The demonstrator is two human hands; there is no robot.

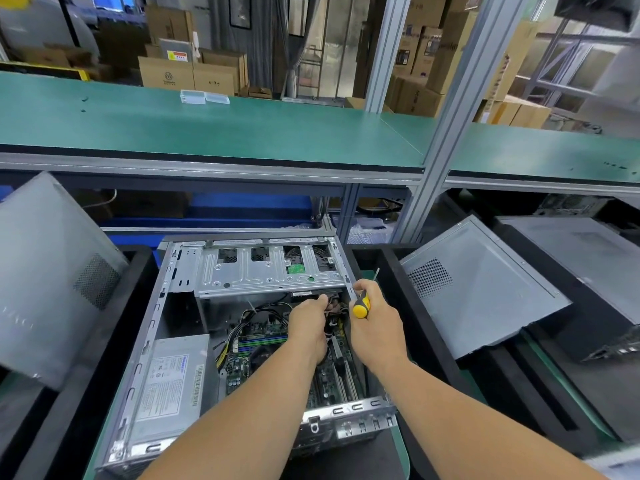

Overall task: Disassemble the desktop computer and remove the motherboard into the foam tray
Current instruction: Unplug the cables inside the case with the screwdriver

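An open desktop computer case (152, 327) lies on its side in front of me. Its green motherboard (242, 365) sits on the case floor, partly hidden by my forearms. The grey power supply (169, 382) fills the near left corner. A metal drive cage (266, 268) spans the far end. My left hand (308, 323) reaches under the cage and pinches black cables (329, 327) there. My right hand (375, 323) grips a yellow-and-black screwdriver (362, 303), its shaft pointing up and away beside the case's right wall.
Black foam trays (415, 306) flank the case on both sides. A removed side panel (485, 289) leans on the right one, another panel (48, 271) on the left. A green-topped shelf (207, 129) runs above, carried by an aluminium post (436, 161).
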